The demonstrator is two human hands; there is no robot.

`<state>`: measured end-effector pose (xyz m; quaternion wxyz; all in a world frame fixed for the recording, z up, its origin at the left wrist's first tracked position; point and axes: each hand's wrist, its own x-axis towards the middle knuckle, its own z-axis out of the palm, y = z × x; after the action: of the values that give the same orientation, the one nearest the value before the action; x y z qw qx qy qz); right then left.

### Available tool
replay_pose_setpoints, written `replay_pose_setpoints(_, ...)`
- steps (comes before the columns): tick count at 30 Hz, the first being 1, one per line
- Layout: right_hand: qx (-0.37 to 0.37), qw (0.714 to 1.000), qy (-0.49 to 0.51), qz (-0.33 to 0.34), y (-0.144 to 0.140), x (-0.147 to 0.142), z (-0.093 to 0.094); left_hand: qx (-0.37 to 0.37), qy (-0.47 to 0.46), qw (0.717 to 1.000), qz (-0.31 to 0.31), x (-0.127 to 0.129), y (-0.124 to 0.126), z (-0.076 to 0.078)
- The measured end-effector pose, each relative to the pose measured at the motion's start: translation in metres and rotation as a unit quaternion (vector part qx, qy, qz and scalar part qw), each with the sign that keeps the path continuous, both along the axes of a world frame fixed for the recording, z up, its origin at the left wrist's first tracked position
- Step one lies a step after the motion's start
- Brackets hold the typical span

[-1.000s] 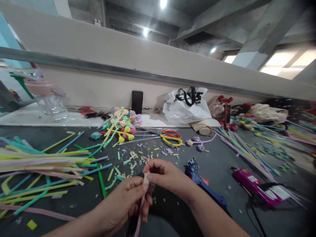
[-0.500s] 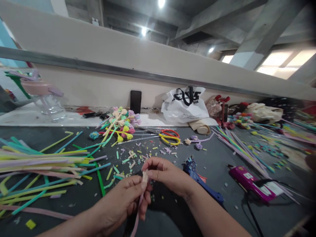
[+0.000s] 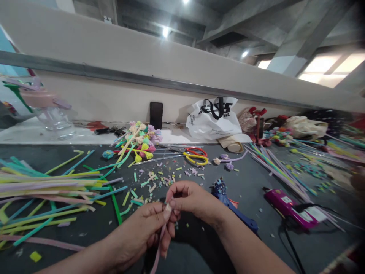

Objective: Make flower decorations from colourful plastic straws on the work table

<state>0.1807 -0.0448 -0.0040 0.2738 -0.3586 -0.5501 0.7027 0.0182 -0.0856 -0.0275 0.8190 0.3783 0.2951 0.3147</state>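
Note:
Both of my hands meet low in the middle of the view over a dark grey table [image 3: 199, 251]. My left hand [image 3: 142, 232] grips a pale pink foam strip [image 3: 158, 251] that hangs down between its fingers. My right hand [image 3: 188, 199] pinches the strip's upper end against my left thumb. Small coloured foam offcuts [image 3: 159, 179] lie scattered just beyond my fingers. A blue glue gun [image 3: 228, 203] lies right beside my right wrist.
A pile of long coloured foam strips [image 3: 42, 188] lies at left. A bunch of finished foam flowers [image 3: 139, 140], scissors with red and yellow handles [image 3: 196, 156], a black phone [image 3: 156, 115] and a white bag [image 3: 213, 120] sit behind. A magenta glue gun [image 3: 288, 205] with cord lies right.
My hands stay together on the pink strip, and my right fingers have closed tighter on its tip. The view has shifted slightly.

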Motion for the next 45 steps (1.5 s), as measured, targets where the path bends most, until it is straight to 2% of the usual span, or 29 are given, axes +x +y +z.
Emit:
replay_pose_setpoints(9, 0.0, 1.0, -0.002, -0.011, 0.003, 0.004, 0.007, -0.074, -0.037, 0.996, -0.027, -0.004, 0.003, 0.003)
replay_pose_setpoints(21, 0.006, 0.998, -0.058, -0.036, 0.002, -0.002, 0.005, -0.002, 0.072, 0.997, 0.006, -0.001, -0.003, 0.006)
replay_pose_setpoints(29, 0.002, 0.997, -0.067, -0.036, 0.0, -0.005, 0.0, 0.004, 0.086, 0.996, -0.005, -0.001, -0.004, 0.003)
replay_pose_setpoints(33, -0.012, 0.999, -0.037, 0.005, 0.001, 0.0, 0.004, -0.002, 0.058, 0.998, -0.013, -0.002, -0.003, 0.003)
replay_pose_setpoints(36, -0.018, 0.999, -0.002, 0.03, 0.002, 0.006, 0.011, -0.019, -0.002, 1.0, -0.006, -0.003, -0.002, 0.004)
replay_pose_setpoints(40, -0.005, 0.997, 0.047, 0.058, 0.001, 0.009, 0.017, -0.075, -0.074, 0.994, -0.006, -0.006, -0.002, 0.011)
replay_pose_setpoints(43, -0.009, 0.994, 0.082, 0.072, -0.001, 0.008, 0.017, -0.122, -0.098, 0.988, -0.008, -0.006, -0.004, 0.018)
replay_pose_setpoints(45, -0.014, 0.993, 0.093, 0.064, -0.003, 0.008, 0.016, -0.127, -0.107, 0.986, -0.017, -0.005, -0.006, 0.02)
